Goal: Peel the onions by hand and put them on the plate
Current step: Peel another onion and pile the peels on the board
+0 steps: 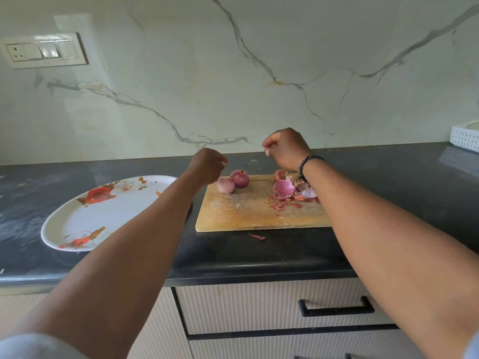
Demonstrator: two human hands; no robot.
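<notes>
We hold our left hand (207,164) and right hand (285,149) up, fingers curled, holding nothing we can see. Red onions (239,178) wait on the chopping board (248,211). The flowery plate (103,216) sits near, ready.

One head-worn wide-angle camera looks forward and down, close over the black worktop (259,257), facing the marble wall (233,73).
</notes>
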